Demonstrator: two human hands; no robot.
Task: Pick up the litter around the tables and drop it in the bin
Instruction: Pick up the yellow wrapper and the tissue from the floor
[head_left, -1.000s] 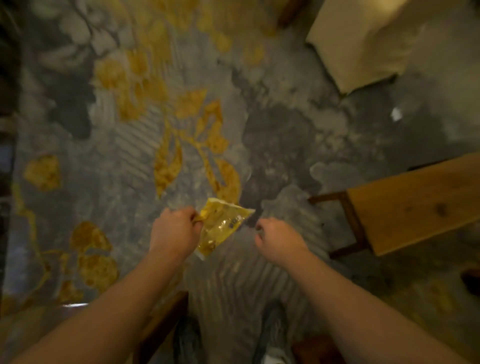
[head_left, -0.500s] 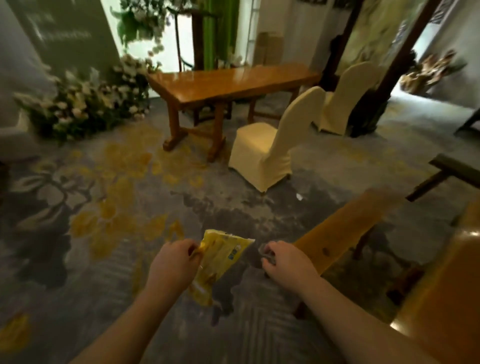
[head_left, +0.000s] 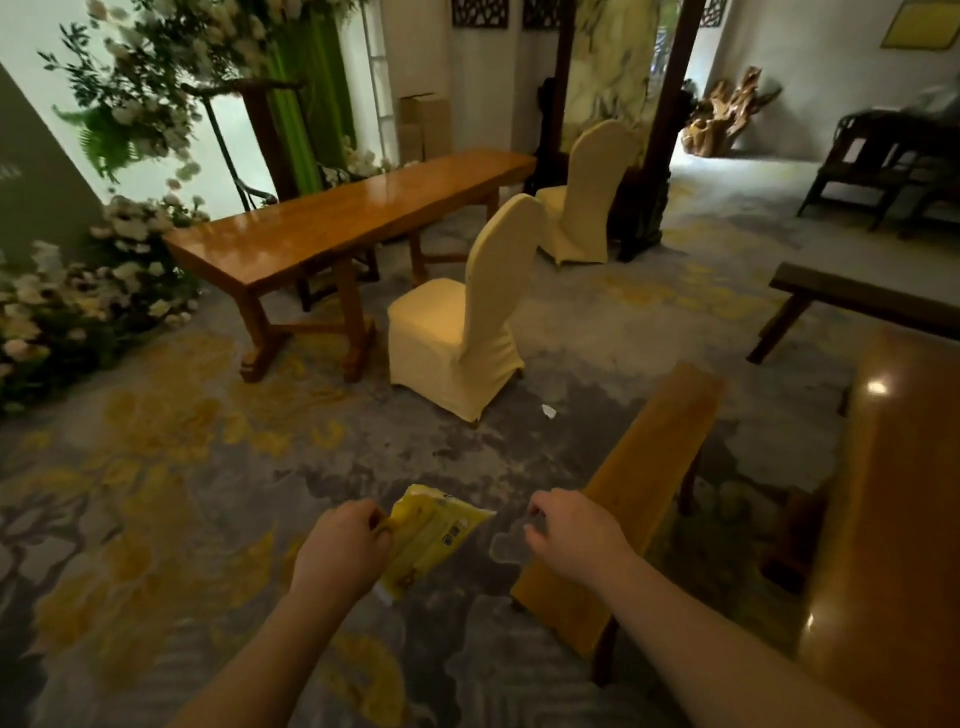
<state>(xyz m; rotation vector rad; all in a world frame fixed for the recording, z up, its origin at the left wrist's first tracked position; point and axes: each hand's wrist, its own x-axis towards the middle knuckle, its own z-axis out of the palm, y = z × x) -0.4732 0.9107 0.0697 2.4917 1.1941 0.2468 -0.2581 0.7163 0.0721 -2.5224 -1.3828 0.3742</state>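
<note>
Nearest to me, the left hand has its grip pinched shut on one edge of a yellow snack wrapper, which hangs slack below and to the right of the fingers, its long axis sloping down toward the carpet. The right hand is held out level with it, just clear of the wrapper's far corner. Its fingers are curled in, and something pale may be tucked under them, but I cannot tell whether it holds anything.

Just past the right hand a low wooden bench runs away from the person, with a glossy worktop beside it, cut off by the frame edge.

Further on, a small white scrap lies on the carpet, between the bench's far end and the nearer cream-covered chair. It sits ahead and slightly right of both hands, so I'd judge the right hand the handier one for it, if it is free; the person would have to walk forward and stoop. The scrap is too small to say whether it is paper or tissue.

Beyond stand a long wooden table, a second covered chair and banks of white flowers. No bin shows anywhere in view, so where the wrapper must go cannot be placed from here.
</note>
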